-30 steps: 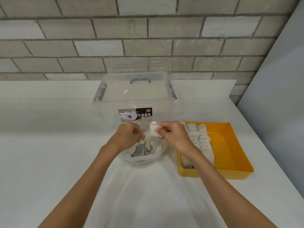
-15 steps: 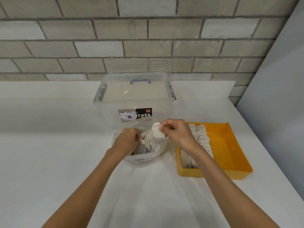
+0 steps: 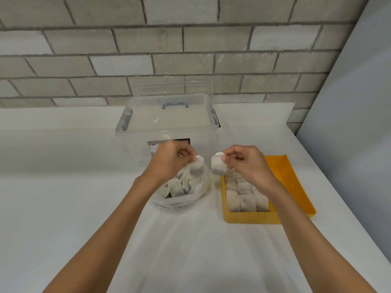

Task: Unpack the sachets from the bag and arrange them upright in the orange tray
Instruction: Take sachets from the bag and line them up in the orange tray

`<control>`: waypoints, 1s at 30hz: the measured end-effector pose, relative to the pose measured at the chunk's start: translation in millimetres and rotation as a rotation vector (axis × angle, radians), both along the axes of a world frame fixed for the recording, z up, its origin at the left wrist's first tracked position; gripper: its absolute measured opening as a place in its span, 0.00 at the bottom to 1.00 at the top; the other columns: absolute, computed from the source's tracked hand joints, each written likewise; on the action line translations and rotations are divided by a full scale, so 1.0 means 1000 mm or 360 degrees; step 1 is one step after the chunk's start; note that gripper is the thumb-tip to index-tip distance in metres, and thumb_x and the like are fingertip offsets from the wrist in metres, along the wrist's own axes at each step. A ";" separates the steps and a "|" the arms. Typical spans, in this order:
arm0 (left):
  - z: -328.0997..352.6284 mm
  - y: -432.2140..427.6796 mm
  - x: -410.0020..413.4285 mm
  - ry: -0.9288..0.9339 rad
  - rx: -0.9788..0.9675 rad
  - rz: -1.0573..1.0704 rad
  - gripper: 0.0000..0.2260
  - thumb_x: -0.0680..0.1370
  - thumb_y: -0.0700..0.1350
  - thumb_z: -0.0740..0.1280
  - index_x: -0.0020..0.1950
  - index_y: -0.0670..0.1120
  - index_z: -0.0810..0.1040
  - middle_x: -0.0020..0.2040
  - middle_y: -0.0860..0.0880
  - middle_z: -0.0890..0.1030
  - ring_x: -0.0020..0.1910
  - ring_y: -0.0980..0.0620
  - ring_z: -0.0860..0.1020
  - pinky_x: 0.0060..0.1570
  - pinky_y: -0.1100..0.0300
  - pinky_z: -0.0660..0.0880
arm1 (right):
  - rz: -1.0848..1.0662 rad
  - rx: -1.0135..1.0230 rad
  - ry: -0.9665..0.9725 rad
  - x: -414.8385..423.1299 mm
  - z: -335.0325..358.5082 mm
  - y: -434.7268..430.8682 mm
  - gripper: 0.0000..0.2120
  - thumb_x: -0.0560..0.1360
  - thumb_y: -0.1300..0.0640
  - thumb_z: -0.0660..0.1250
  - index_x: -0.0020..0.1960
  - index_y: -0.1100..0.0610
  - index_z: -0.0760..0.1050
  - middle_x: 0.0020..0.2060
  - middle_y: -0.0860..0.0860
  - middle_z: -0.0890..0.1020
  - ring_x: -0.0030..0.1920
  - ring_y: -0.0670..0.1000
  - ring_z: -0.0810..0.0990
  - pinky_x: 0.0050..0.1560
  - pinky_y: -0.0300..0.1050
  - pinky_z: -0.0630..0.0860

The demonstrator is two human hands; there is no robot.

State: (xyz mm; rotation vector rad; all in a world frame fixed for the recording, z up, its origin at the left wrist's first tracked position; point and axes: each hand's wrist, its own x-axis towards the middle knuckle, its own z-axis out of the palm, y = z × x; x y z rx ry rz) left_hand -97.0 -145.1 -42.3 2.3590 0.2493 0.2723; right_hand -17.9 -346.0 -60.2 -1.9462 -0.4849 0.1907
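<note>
A person's slim left forearm (image 3: 118, 220) and right forearm (image 3: 300, 227) are uncovered down to the lower edge. The bare left hand (image 3: 169, 163) and bare right hand (image 3: 247, 166) have short thumbnails.

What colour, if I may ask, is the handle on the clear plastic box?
The box's plastic handle is blue; head view.
</note>
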 end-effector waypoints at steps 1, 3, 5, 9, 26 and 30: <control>0.004 -0.006 0.001 -0.0041 -0.0033 -0.0015 0.02 0.73 0.45 0.74 0.44 0.48 0.84 0.37 0.55 0.82 0.37 0.61 0.78 0.42 0.69 0.74 | -0.0019 -0.0003 -0.0016 0.001 0.003 -0.009 0.03 0.73 0.58 0.71 0.46 0.55 0.83 0.34 0.47 0.83 0.33 0.40 0.78 0.38 0.33 0.72; 0.009 -0.018 0.004 -0.0098 -0.0031 -0.0055 0.02 0.73 0.46 0.74 0.43 0.49 0.84 0.37 0.57 0.82 0.37 0.63 0.78 0.44 0.66 0.75 | -0.0060 -0.0034 -0.0056 0.002 0.009 -0.028 0.02 0.74 0.58 0.71 0.45 0.54 0.83 0.33 0.49 0.83 0.33 0.42 0.79 0.38 0.37 0.75; 0.012 -0.029 0.008 -0.0111 -0.0027 -0.0105 0.01 0.72 0.47 0.74 0.42 0.51 0.83 0.37 0.57 0.82 0.38 0.62 0.78 0.47 0.58 0.77 | -0.0097 -0.0074 -0.0080 0.004 0.011 -0.048 0.02 0.74 0.57 0.71 0.44 0.53 0.83 0.32 0.47 0.83 0.35 0.43 0.80 0.41 0.41 0.77; 0.016 -0.053 0.016 -0.0112 -0.0055 -0.0214 0.02 0.73 0.47 0.74 0.43 0.50 0.83 0.38 0.56 0.83 0.39 0.60 0.79 0.51 0.55 0.77 | -0.0176 -0.0180 -0.0067 0.005 0.011 -0.082 0.04 0.73 0.57 0.72 0.41 0.50 0.82 0.31 0.46 0.82 0.35 0.44 0.80 0.42 0.39 0.76; 0.013 -0.099 0.027 -0.0017 -0.0122 -0.0384 0.02 0.73 0.48 0.73 0.44 0.52 0.82 0.38 0.55 0.84 0.42 0.58 0.81 0.52 0.50 0.78 | -0.0032 -0.0651 0.0427 0.002 -0.024 -0.106 0.05 0.74 0.65 0.68 0.49 0.60 0.79 0.34 0.54 0.82 0.33 0.49 0.81 0.32 0.37 0.76; 0.011 -0.095 0.025 -0.0009 -0.0137 -0.0376 0.02 0.73 0.47 0.73 0.43 0.53 0.81 0.38 0.52 0.84 0.43 0.57 0.82 0.52 0.50 0.78 | -0.0058 -0.0636 0.0459 0.004 -0.024 -0.107 0.05 0.75 0.64 0.67 0.51 0.60 0.78 0.33 0.53 0.80 0.32 0.47 0.79 0.31 0.36 0.75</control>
